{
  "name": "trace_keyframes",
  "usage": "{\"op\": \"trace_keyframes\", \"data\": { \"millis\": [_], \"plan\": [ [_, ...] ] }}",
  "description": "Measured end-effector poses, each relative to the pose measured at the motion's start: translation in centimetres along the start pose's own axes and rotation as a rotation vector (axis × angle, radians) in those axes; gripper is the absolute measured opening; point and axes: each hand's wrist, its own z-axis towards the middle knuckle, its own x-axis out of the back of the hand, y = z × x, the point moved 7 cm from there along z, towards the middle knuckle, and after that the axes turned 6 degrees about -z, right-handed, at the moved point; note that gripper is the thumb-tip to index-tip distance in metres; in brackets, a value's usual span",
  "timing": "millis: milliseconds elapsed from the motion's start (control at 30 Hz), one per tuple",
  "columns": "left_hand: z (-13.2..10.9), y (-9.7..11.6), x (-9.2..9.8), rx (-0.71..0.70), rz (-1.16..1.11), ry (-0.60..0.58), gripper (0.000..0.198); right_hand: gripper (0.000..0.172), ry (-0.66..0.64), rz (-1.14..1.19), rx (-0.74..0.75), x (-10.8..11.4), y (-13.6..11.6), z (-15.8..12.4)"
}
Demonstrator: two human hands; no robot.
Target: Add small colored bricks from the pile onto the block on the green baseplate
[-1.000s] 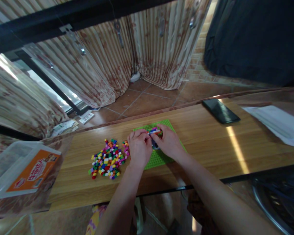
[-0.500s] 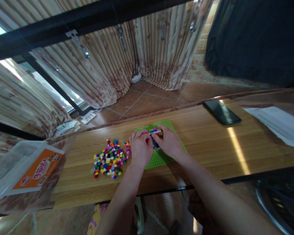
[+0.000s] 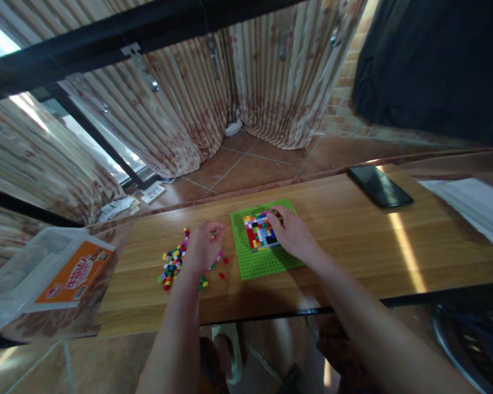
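Note:
A green studded baseplate (image 3: 250, 268) lies on the wooden table, bearing a square mosaic of small coloured bricks (image 3: 261, 234). At the mosaic's right edge my right hand (image 3: 291, 232) is closed, thumb and index finger at its upper right corner; its other fingers cover the rest of that side. My left hand (image 3: 204, 245) hovers over the right part of a loose brick pile (image 3: 175, 261), its fingers curved and apart. A few bricks show between them, and I see none clearly held. Red bricks (image 3: 222, 276) lie between the pile and the baseplate.
Left of the pile stands a clear plastic tub (image 3: 57, 238) with an orange label. A black phone (image 3: 380, 186) and white papers (image 3: 470, 202) lie toward the right. The table's front edge (image 3: 296, 313) runs below my forearms.
My left hand has left the mosaic and moved left over the loose bricks. The mosaic is now uncovered on its left side. Red bricks now lie apart from the pile. My right hand stays at the mosaic.

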Motion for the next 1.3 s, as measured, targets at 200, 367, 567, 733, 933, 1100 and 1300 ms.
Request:
{"op": "trace_keyframes", "data": {
  "millis": [200,367,567,733,933,1100,1300],
  "plan": [
    [-1.7,-1.6,0.8,0.043,-0.103,-0.342,0.018,0.038,0.023,-0.052,0.010,-0.2,0.1,0.1],
    [-2.6,-1.6,0.6,-0.031,-0.113,-0.453,0.012,0.041,0.017,-0.059,0.020,-0.4,0.2,0.2],
    [-3.0,0.3,-1.0,-0.086,0.107,-0.521,0.011,0.042,0.021,-0.102,0.045,-0.4,0.1,0.2],
    [-3.1,0.9,-1.6,-0.077,0.248,-0.536,0.012,0.042,0.017,-0.091,0.038,-0.4,0.1,0.2],
    [-2.8,1.3,-1.4,-0.122,0.225,-0.446,0.013,0.043,0.000,-0.082,0.027,-0.4,0.2,0.2],
    [-2.2,2.0,-1.1,-0.095,0.031,-0.311,0.006,0.041,0.012,-0.086,0.027,-0.3,0.1,0.2],
    [-1.6,2.7,-2.2,-0.044,-0.225,-0.221,0.007,0.041,0.003,-0.086,0.036,-0.4,0.1,0.2]
  ]
}}
